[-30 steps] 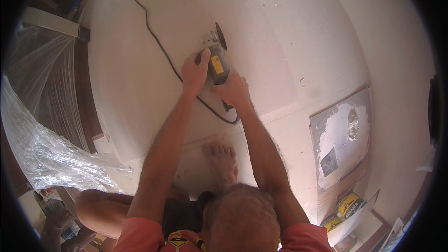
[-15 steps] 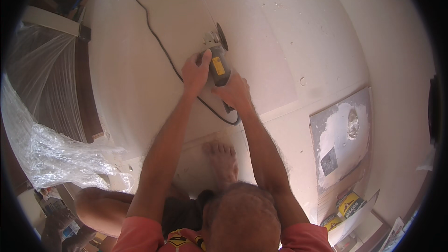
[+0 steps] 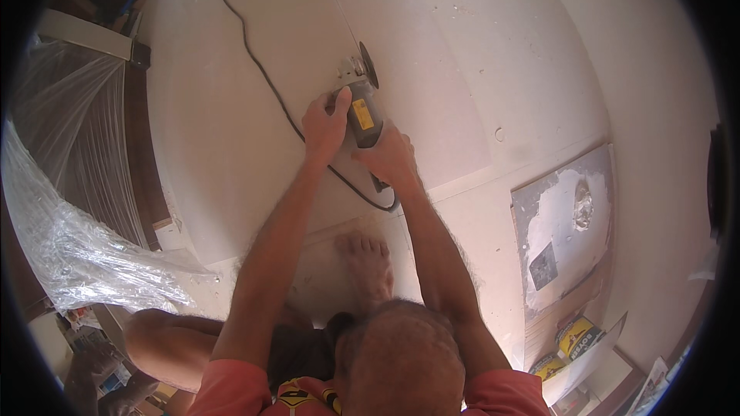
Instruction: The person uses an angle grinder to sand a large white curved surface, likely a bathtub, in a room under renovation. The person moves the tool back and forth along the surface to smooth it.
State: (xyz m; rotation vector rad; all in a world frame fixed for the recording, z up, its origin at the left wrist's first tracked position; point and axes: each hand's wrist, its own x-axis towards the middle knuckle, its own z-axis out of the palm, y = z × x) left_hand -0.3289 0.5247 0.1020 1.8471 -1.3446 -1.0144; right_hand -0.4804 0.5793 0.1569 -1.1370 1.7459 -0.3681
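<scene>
An angle grinder (image 3: pixel 365 117) with a dark body and a yellow label is held in both my hands, low over a large pale board (image 3: pixel 231 146). My left hand (image 3: pixel 325 125) grips it near the metal head, thumb along the body. Wrapped round the rear of the body is my right hand (image 3: pixel 388 156). The thin cutting disc (image 3: pixel 368 65) stands upright at the far end, its edge at a straight line cut in the board. From the grinder's rear a black power cord (image 3: pixel 266 73) loops left and runs away to the far edge.
Crumpled clear plastic sheeting (image 3: pixel 100 262) hangs at the left. My bare foot (image 3: pixel 366 262) rests at the board's near edge. At right lies a plaster-smeared panel (image 3: pixel 566 223), with yellow and black containers (image 3: pixel 576 337) near it. A pale wall (image 3: pixel 644 108) rises beyond.
The grinder and both my hands have come slightly nearer to me along the line. The plastic sheeting at the left has shifted a little.
</scene>
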